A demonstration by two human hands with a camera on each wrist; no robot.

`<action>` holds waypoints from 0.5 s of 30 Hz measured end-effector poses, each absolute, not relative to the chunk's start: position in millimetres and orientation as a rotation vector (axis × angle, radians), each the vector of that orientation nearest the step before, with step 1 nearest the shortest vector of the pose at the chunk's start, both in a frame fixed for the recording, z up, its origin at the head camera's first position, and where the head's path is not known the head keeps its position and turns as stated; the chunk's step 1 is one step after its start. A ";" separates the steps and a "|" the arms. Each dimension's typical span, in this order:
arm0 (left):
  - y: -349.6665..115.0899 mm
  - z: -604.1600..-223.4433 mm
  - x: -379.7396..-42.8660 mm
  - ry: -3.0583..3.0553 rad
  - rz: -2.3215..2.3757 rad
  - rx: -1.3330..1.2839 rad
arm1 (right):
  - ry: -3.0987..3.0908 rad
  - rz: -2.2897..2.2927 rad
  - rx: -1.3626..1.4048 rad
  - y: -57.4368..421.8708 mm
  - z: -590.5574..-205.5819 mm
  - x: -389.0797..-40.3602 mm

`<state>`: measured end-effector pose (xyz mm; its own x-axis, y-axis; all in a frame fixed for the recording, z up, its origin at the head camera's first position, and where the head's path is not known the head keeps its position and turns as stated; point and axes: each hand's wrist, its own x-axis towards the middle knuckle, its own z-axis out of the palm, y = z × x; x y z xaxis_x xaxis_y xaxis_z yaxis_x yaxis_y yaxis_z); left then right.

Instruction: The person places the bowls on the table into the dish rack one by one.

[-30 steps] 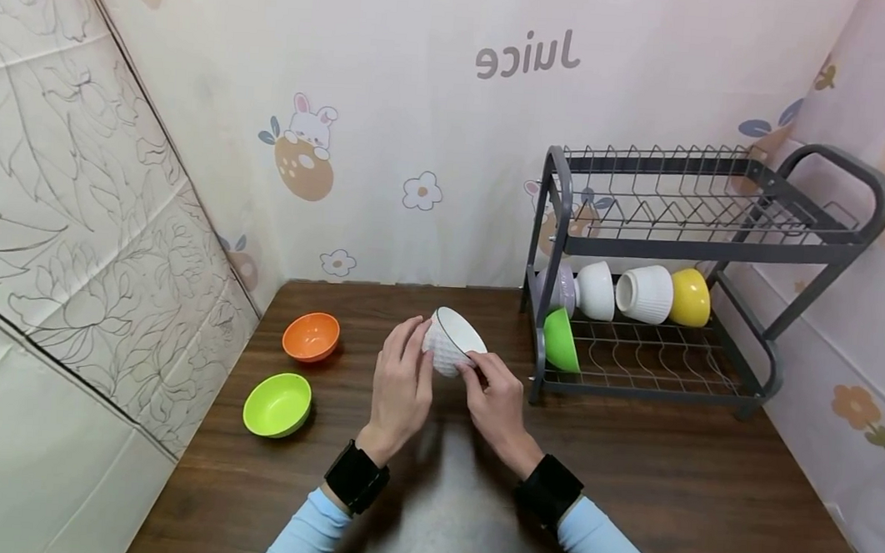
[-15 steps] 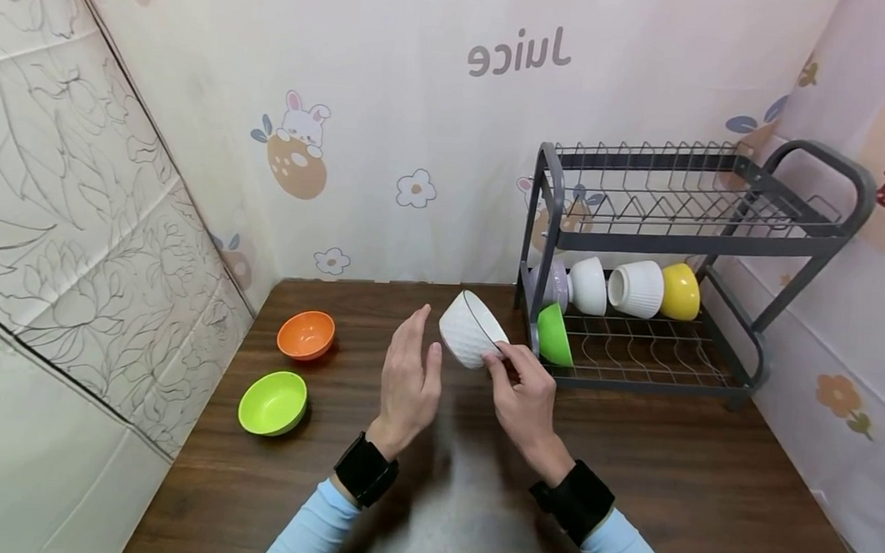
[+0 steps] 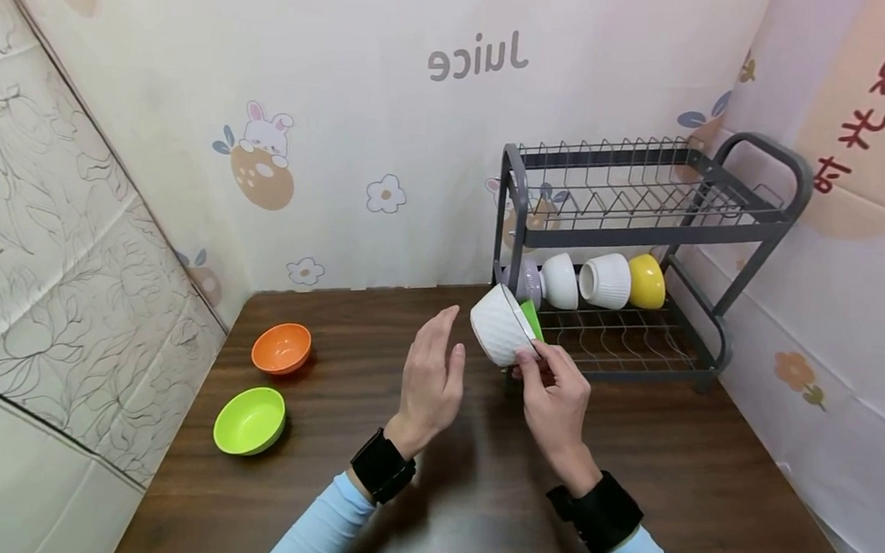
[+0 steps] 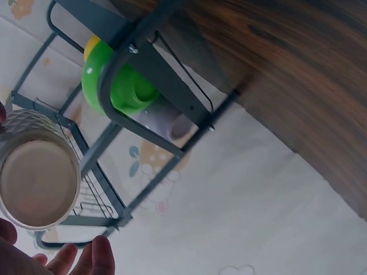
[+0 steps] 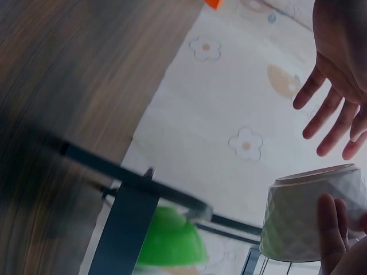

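A white bowl point(image 3: 501, 328) with a diamond-textured outside and a dark rim is tilted on its side in the air. My right hand point(image 3: 559, 399) pinches its rim between thumb and fingers. To the left of the bowl, my left hand point(image 3: 433, 380) is held up with straight fingers, apart from it. The left wrist view shows the bowl's round base point(image 4: 39, 184) facing that hand. Behind the bowl, a green bowl point(image 3: 532, 318) on the dish rack point(image 3: 602, 236) is partly hidden. In the right wrist view, the textured wall of the white bowl point(image 5: 292, 220) shows beside the fingers.
The rack's lower tier holds a purple bowl point(image 3: 530, 283), a white bowl point(image 3: 560, 281), a ribbed white bowl point(image 3: 606, 281) and a yellow bowl point(image 3: 647, 281). On the table's left stand an orange bowl point(image 3: 281, 348) and a lime-green bowl point(image 3: 250, 421). A wall rises behind.
My left hand has let go of the white bowl. My right hand has carried it rightward to the rack's left end, tipping it further. The head view has turned right.
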<state>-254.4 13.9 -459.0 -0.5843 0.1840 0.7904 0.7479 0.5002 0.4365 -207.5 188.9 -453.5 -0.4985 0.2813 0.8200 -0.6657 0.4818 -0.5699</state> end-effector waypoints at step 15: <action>41.3 -458.7 -258.6 -2.114 -1.060 -0.833 | -1.715 1.323 0.127 234.5 -456.3 -197.8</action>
<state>-258.6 41.3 -458.7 -0.6058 0.2553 0.7535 0.7566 0.4778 0.4464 -197.8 234.5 -456.3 -0.5585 0.4311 0.7087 -0.5760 0.4133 -0.7053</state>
